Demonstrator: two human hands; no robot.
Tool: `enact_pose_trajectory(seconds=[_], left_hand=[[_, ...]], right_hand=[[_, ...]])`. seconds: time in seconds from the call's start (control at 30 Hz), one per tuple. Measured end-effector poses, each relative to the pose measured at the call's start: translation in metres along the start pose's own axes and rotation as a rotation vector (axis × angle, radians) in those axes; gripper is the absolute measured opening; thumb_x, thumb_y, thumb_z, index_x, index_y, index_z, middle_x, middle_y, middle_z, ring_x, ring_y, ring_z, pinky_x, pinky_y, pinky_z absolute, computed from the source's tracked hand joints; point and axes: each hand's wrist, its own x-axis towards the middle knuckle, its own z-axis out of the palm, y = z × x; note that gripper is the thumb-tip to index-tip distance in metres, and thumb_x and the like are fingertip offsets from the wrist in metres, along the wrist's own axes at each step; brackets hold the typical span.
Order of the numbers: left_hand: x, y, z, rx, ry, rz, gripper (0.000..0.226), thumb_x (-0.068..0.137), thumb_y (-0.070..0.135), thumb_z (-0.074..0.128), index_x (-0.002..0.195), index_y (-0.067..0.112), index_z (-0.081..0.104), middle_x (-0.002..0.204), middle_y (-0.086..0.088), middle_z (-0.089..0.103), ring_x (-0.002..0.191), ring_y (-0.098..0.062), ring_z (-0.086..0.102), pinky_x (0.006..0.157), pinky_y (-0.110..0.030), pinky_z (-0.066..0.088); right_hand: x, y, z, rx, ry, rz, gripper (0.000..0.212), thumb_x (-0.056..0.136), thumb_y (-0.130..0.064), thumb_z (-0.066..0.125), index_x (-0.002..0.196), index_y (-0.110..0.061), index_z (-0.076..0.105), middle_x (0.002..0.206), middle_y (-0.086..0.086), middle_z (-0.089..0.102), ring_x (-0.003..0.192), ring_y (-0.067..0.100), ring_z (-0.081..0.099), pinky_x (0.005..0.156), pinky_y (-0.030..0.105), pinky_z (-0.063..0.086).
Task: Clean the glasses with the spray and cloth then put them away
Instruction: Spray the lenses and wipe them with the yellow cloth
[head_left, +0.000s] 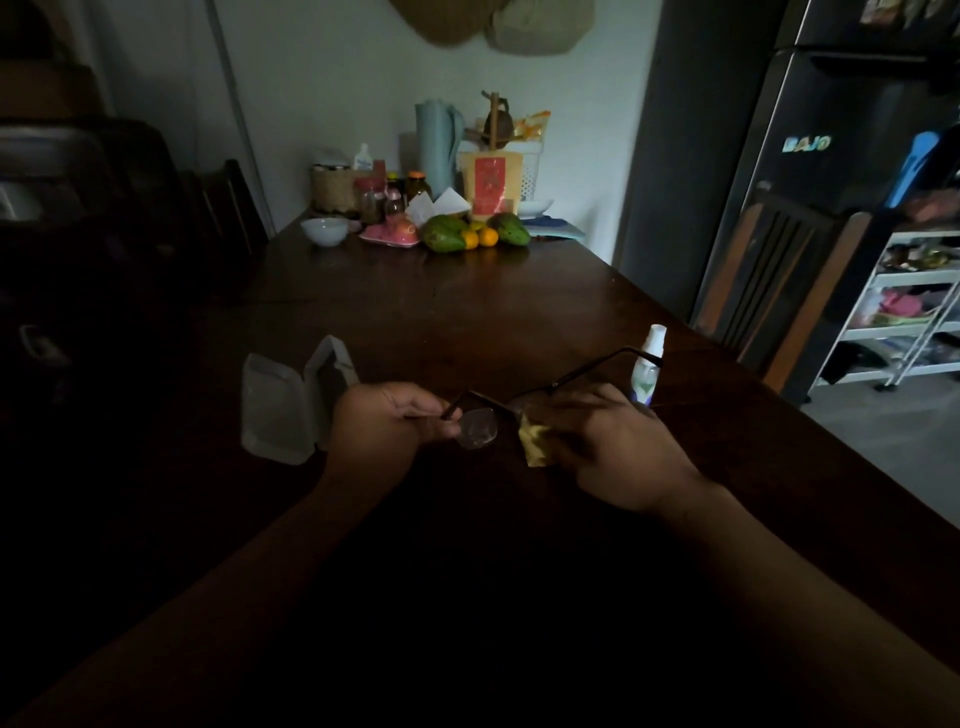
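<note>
I am wiping: left hand (395, 422) pinches the glasses (478, 427), right hand (615, 449) grips the cloth (535, 442) against one lens; the other lens comes next, I think.

A dark wooden table (467, 312) carries an open pale case (283, 408). A spray bottle (647, 371) stands well to the right of the case. Far beyond the case sit a white bowl (324, 230), fruit (475, 235) and jars (371, 200).
</note>
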Motion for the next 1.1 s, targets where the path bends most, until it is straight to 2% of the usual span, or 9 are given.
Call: enact_pose_trajectory(seconds=[0.13,0.23,0.3,0.47,0.63,0.77,0.83,0.93,1.1], left_hand=[[0.000,-0.001,0.002,-0.004,0.000,-0.004,0.017,0.068,-0.009,0.076,0.070,0.007,0.070,0.065,0.010,0.073,0.063,0.001,0.068,0.060,-0.010,0.051],[0.004,-0.001,0.000,0.029,-0.027,-0.018,0.017,0.070,-0.007,0.076,0.070,0.009,0.070,0.077,0.006,0.073,0.065,0.002,0.068,0.066,-0.012,0.054],[0.004,-0.002,-0.001,0.032,-0.020,-0.009,0.020,0.070,-0.007,0.076,0.067,0.012,0.069,0.075,0.007,0.073,0.066,0.001,0.069,0.069,-0.015,0.055],[0.004,-0.005,-0.001,0.020,0.013,0.003,0.021,0.068,-0.007,0.077,0.065,0.012,0.069,0.069,0.011,0.075,0.067,-0.001,0.070,0.062,-0.012,0.053],[0.006,-0.007,-0.005,0.023,-0.037,0.004,0.015,0.069,-0.005,0.076,0.069,0.010,0.071,0.072,0.010,0.075,0.071,-0.002,0.071,0.064,-0.012,0.053],[0.006,-0.006,-0.005,-0.002,-0.031,0.007,0.017,0.071,-0.008,0.073,0.071,0.008,0.070,0.068,0.008,0.073,0.064,-0.001,0.068,0.065,-0.013,0.053],[0.007,-0.005,-0.004,-0.005,-0.042,0.008,0.012,0.072,-0.009,0.071,0.077,0.001,0.069,0.073,0.001,0.072,0.062,0.000,0.066,0.065,-0.013,0.052],[0.008,-0.003,-0.004,0.013,-0.067,0.008,0.012,0.074,-0.009,0.071,0.083,-0.003,0.069,0.084,-0.009,0.070,0.065,-0.002,0.067,0.066,-0.013,0.052],[0.008,-0.007,-0.005,0.012,-0.049,0.031,0.020,0.070,-0.009,0.073,0.067,0.009,0.069,0.071,0.008,0.074,0.065,-0.002,0.069,0.065,-0.014,0.054]], right_hand=[[0.004,-0.003,0.003,-0.028,-0.005,0.037,0.054,0.094,-0.050,0.049,0.146,-0.044,0.037,0.152,-0.020,0.038,0.135,0.012,0.032,0.104,0.049,0.041],[0.007,-0.013,0.005,0.002,-0.024,-0.014,0.056,0.095,-0.047,0.048,0.149,-0.044,0.032,0.156,-0.023,0.031,0.134,0.013,0.030,0.104,0.051,0.039],[0.008,-0.015,0.005,0.024,-0.039,-0.033,0.055,0.095,-0.047,0.047,0.148,-0.045,0.033,0.155,-0.024,0.032,0.134,0.012,0.031,0.104,0.052,0.038],[0.003,-0.001,0.002,-0.001,-0.003,0.028,0.054,0.089,-0.051,0.044,0.142,-0.050,0.036,0.147,-0.025,0.043,0.130,0.009,0.032,0.101,0.048,0.042],[0.005,-0.004,0.003,0.089,-0.046,-0.027,0.056,0.091,-0.046,0.048,0.144,-0.052,0.032,0.151,-0.027,0.037,0.134,0.008,0.031,0.105,0.052,0.040],[0.004,0.000,-0.002,0.101,-0.024,-0.043,0.051,0.093,-0.040,0.055,0.141,-0.051,0.043,0.147,-0.030,0.043,0.131,0.004,0.033,0.106,0.048,0.040],[0.001,0.005,-0.004,0.091,0.003,-0.019,0.045,0.092,-0.039,0.058,0.134,-0.052,0.051,0.142,-0.030,0.049,0.131,0.003,0.035,0.108,0.044,0.038],[-0.001,0.009,-0.007,0.024,0.017,0.033,0.042,0.091,-0.043,0.056,0.131,-0.053,0.052,0.140,-0.031,0.049,0.133,0.003,0.033,0.107,0.045,0.036],[0.004,-0.002,-0.004,0.008,-0.024,0.021,0.053,0.093,-0.043,0.053,0.144,-0.045,0.041,0.151,-0.026,0.038,0.136,0.009,0.030,0.107,0.049,0.037]])
